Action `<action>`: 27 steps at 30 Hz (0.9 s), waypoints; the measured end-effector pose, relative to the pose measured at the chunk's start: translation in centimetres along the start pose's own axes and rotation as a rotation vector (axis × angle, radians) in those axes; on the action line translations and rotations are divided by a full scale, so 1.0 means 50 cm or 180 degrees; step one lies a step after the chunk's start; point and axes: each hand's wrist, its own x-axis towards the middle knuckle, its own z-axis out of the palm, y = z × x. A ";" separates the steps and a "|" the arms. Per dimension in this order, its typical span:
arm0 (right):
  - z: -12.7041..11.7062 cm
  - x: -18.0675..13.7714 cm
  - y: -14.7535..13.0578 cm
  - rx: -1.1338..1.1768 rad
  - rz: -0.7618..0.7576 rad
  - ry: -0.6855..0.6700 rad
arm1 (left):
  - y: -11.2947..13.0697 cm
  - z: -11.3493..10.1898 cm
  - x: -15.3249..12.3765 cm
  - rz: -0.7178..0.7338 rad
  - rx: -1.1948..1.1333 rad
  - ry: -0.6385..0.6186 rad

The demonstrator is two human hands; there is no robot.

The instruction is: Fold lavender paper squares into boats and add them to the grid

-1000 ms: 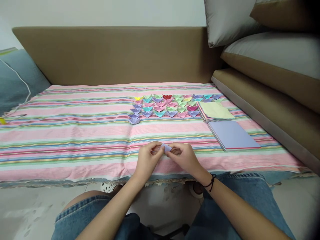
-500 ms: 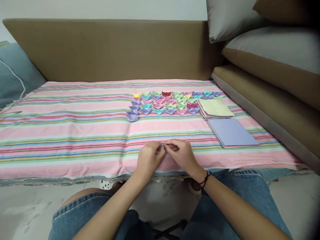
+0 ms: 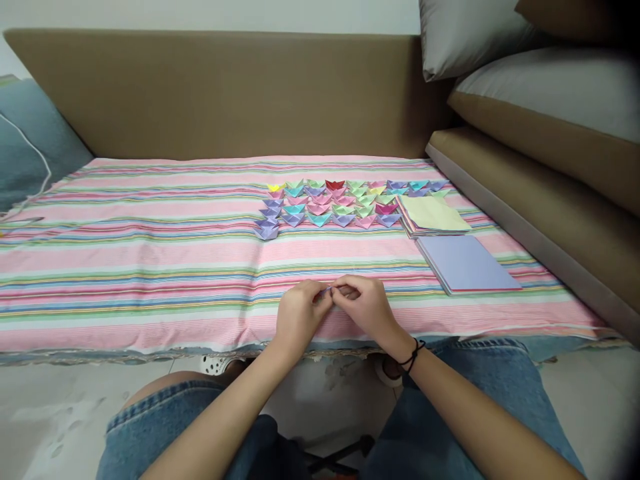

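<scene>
My left hand (image 3: 303, 312) and my right hand (image 3: 363, 302) meet above the near part of the striped cloth, fingertips almost touching. Both are closed in a pinch on a small piece of purple folded paper (image 3: 327, 289). Only a sliver of that paper shows between the fingers; its shape is hidden. Beyond the hands, several rows of folded paper boats (image 3: 319, 219) stand on the cloth in purple, pink, green, blue, red and yellow. A purple boat (image 3: 267, 231) sits at the near left end of the rows.
A stack of square paper topped with pale yellow (image 3: 433, 214) lies right of the boats, and a purple-topped paper stack (image 3: 467, 263) lies nearer. Brown cushions (image 3: 530, 200) line the right side. The striped cloth (image 3: 125, 267) has its fringed edge near my knees.
The view has shifted slightly. Both hands keep their pinch on the purple paper, with only tiny finger movement. Boats and paper stacks stay in place.
</scene>
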 end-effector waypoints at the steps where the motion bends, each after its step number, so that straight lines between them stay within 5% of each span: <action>1: 0.000 0.000 -0.001 0.0029 0.0013 0.0010 | 0.001 0.000 0.000 -0.0034 -0.0066 0.0016; 21: -0.010 0.003 0.001 -0.0235 -0.0022 0.0015 | 0.008 -0.001 0.001 -0.0407 -0.0726 0.0018; 27: -0.016 0.002 0.016 -0.0125 0.0028 0.0061 | -0.009 -0.001 0.002 -0.0786 -0.1476 -0.0063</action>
